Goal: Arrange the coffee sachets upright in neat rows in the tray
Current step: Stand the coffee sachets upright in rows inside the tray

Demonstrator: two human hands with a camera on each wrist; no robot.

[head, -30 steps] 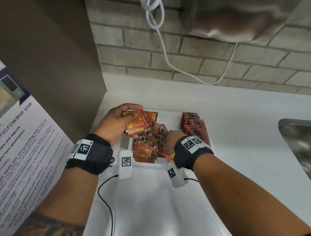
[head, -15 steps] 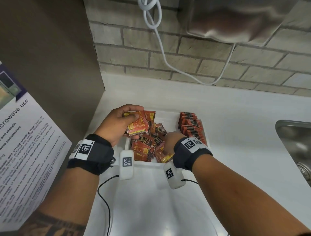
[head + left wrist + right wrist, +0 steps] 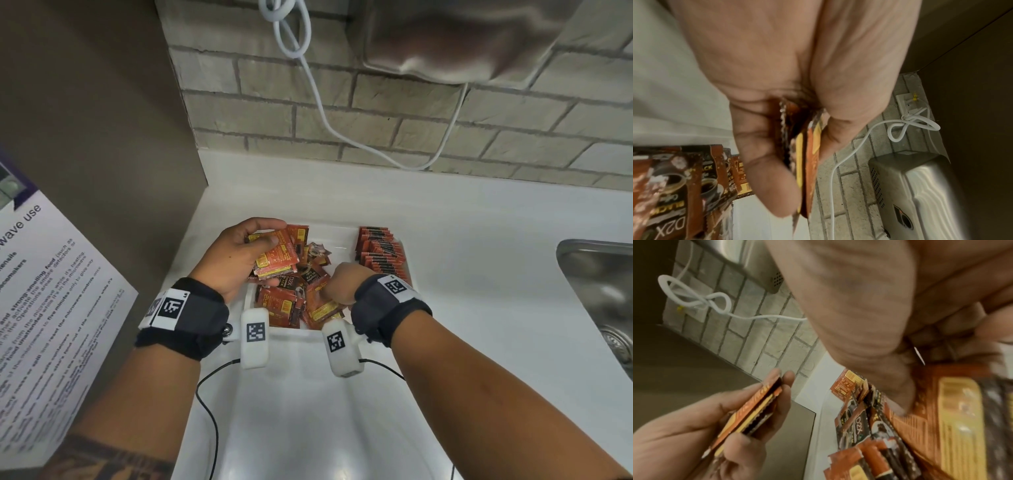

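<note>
My left hand grips a small stack of orange coffee sachets over the left end of the white tray; the left wrist view shows the stack edge-on between thumb and fingers. My right hand reaches down into the loose pile of sachets in the tray's near left part. Its curled fingers pinch one sachet there. A row of sachets stands upright along the tray's right side.
The tray sits on a white counter against a brick wall. A steel sink lies to the right. A white cable and a steel wall unit hang above. A brown panel with a printed notice stands on the left.
My right hand has shifted slightly towards me within the loose pile and stirred the sachets there. The left hand keeps the same stack in nearly the same place.
</note>
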